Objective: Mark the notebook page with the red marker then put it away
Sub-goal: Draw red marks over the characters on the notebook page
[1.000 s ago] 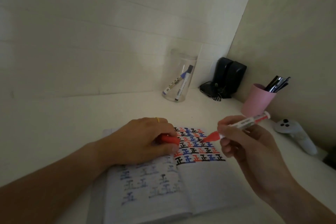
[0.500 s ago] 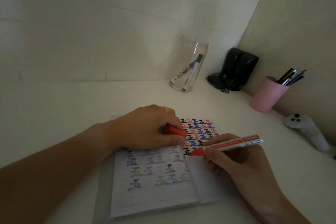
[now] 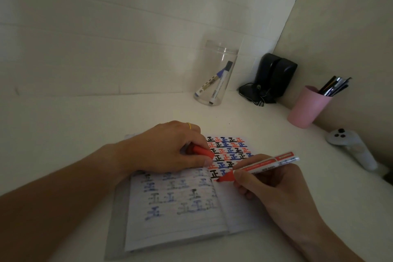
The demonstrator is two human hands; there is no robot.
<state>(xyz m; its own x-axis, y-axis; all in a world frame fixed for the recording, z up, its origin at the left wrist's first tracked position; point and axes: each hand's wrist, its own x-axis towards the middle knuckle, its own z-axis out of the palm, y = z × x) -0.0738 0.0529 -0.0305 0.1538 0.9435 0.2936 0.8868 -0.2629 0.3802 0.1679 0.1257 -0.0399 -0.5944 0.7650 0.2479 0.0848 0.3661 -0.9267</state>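
We take the open notebook (image 3: 178,204) as our landmark; it lies flat on a pale white desk (image 3: 85,125) set into a dim corner, with a white panelled wall (image 3: 106,27) behind it and a plain beige wall (image 3: 350,17) to its right. Our right hand (image 3: 274,189) rests on the notebook's right page, fingers pinching the red marker (image 3: 255,168), whose tip touches the paper just under rows of black, red and blue marks. Our left hand (image 3: 170,149) presses on the notebook's upper left page, curled tight around the red cap (image 3: 203,152); a ring (image 3: 189,126) sits on one finger. Beyond the notebook, near the back wall, stands a clear jar (image 3: 217,74) holding two markers (image 3: 214,81). Right of the jar, in the corner, sits a black device (image 3: 274,76) with a tangled cable. Farther right of the notebook stand a pink cup (image 3: 306,108) of pens and a white controller (image 3: 350,147) lying on the desk.
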